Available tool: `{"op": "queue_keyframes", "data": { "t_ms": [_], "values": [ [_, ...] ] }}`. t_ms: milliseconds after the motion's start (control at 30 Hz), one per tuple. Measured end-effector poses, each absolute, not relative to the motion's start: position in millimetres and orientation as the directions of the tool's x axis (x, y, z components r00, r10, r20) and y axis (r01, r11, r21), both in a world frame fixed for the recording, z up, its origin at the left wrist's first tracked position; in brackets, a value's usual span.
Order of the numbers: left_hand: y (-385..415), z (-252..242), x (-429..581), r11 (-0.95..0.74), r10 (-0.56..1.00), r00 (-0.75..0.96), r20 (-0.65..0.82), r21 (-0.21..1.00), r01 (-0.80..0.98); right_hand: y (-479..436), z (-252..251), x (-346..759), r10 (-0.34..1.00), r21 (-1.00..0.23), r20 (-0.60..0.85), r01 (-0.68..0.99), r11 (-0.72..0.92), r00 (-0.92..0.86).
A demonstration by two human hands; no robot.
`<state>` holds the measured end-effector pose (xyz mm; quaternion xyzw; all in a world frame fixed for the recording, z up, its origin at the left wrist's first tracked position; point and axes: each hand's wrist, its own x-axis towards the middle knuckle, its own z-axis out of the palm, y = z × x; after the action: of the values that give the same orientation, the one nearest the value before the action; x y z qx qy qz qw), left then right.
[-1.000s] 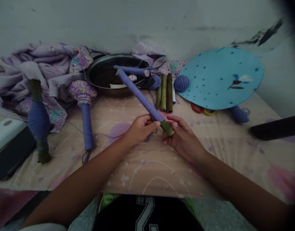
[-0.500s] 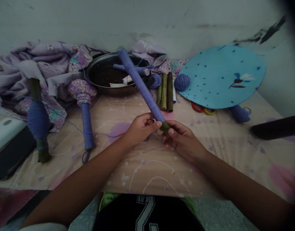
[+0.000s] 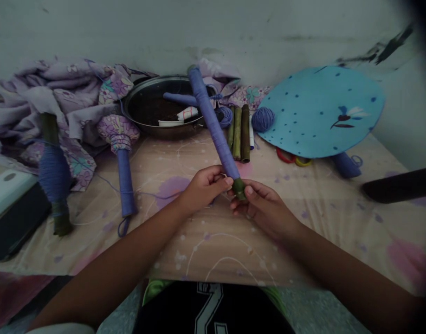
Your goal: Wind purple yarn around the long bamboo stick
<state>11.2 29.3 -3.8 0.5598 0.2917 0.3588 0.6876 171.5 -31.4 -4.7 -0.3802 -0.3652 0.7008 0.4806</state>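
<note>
Both my hands hold a long stick wound in purple yarn [image 3: 213, 130] by its bare green bamboo end [image 3: 239, 189]. My left hand [image 3: 204, 189] curls against the side of that end, and my right hand [image 3: 263, 207] pinches it from the other side with its fingertips. The stick's far end rises across the table and overlaps the rim of a steel bowl [image 3: 143, 93]. Thin purple yarn strands run over the bedsheet toward my left hand.
Bamboo pieces [image 3: 237, 133] and purple yarn balls [image 3: 262, 119] lie ahead, beside a blue paper disc [image 3: 320, 111]. Two more yarn-wrapped sticks [image 3: 125, 183] lie left, by crumpled floral cloth [image 3: 60, 97]. A wall stands behind; a dark object [image 3: 399, 184] enters at right.
The yarn-wrapped stick has turned in my hands, with its far end swinging right to stand more upright in view. Both hands still hold the green end.
</note>
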Motion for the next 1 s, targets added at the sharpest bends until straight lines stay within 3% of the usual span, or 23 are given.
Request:
{"op": "queue_keyframes", "data": {
  "t_ms": [267, 467, 700, 833, 1000],
  "values": [
    [26.4, -4.7, 10.8, 0.095, 0.874, 0.484, -0.054, 0.994, -0.061, -30.0, -5.5, 171.6, 0.980, -0.909, -0.170, -0.367, -0.198, -0.107],
    [24.8, 1.6, 13.6, 0.104, 0.845, 0.535, -0.007, 0.983, -0.151, -29.6, -10.5, 170.5, 0.984, -0.939, -0.119, -0.306, -0.155, -0.133],
    [19.7, 2.7, 19.0, 0.081, 0.860, 0.507, -0.053, 0.996, -0.033, -32.9, -13.0, 166.3, 0.985, -0.983, -0.095, -0.145, -0.116, -0.145],
    [16.6, 1.0, 21.5, 0.116, 0.860, 0.505, -0.068, 0.991, -0.065, -32.4, -12.7, 166.2, 0.989, -0.983, -0.130, -0.121, -0.137, -0.067],
    [15.3, 0.6, 22.9, 0.141, 0.869, 0.490, -0.069, 0.984, -0.112, -33.4, -14.3, 165.0, 0.994, -0.992, -0.065, -0.099, -0.074, -0.091]
  ]
}}
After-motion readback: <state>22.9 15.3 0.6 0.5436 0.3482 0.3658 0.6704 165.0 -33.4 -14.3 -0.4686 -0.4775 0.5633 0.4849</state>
